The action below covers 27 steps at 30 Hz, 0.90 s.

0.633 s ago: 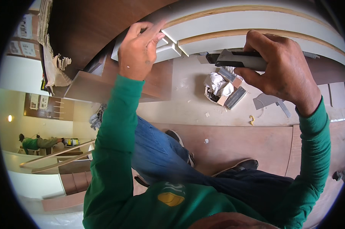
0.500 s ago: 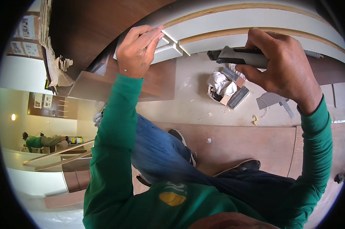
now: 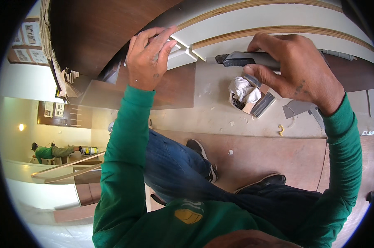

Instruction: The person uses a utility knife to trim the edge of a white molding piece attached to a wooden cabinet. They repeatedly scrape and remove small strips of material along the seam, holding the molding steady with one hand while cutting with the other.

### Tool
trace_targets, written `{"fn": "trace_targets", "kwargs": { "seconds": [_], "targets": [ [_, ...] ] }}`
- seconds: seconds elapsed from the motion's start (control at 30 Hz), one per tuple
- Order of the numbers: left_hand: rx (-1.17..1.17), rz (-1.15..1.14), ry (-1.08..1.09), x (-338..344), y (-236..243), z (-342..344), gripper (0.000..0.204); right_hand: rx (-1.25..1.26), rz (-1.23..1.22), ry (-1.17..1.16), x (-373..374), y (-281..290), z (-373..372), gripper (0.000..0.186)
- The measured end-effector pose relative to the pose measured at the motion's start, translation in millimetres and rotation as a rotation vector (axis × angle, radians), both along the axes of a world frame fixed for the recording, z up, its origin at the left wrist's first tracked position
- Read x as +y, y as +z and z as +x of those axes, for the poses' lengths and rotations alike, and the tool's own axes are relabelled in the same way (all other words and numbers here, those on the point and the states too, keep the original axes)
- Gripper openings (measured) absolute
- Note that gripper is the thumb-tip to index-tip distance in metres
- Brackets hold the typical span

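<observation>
A grey and black utility knife (image 3: 233, 60) is gripped in my right hand (image 3: 296, 68), thumb underneath and fingers over the top. Its front end points left, toward the white cabinet part (image 3: 181, 57). My left hand (image 3: 147, 56) is raised at the near end of the upper plywood-edged white board (image 3: 253, 20), beside the dark brown panel (image 3: 108, 33). The left fingers are bent and drawn together at that board's corner; what lies between them, if anything, is hidden. A second plywood edge (image 3: 286, 29) runs just above my right hand.
On the floor below sits a container of white cloth (image 3: 245, 89) and blocks (image 3: 263, 104). A metal square (image 3: 316, 115) lies right of it, near a yellow scrap (image 3: 281, 130). Brown sheet (image 3: 269, 155) lies under my feet. Far left, a person in green (image 3: 44, 153) is near long wooden strips (image 3: 67, 163).
The utility knife has moved left and its front end now shows a narrow tip. My left hand stays at the board's corner, its fingers slightly more spread. The view has shifted a little.
</observation>
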<state>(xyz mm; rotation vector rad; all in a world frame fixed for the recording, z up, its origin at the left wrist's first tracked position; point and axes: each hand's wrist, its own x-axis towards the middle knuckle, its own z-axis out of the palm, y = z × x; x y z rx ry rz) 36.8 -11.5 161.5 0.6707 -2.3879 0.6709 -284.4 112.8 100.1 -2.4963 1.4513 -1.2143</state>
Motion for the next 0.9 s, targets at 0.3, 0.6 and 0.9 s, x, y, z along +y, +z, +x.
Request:
{"fn": "trace_targets", "kwargs": {
  "seconds": [0.3,0.6,0.9],
  "targets": [
    [0.183,0.152,0.116,31,3,-2,0.037,0.046,0.097,0.111,-3,-9,5,0.031],
    [-0.208,-0.101,-0.013,41,1,-21,0.031,0.201,0.410,0.274,-7,-30,15,0.038],
    [-0.373,0.708,-0.217,99,3,-33,0.040,0.520,0.862,0.471,-41,-129,63,0.037]
  ]
}}
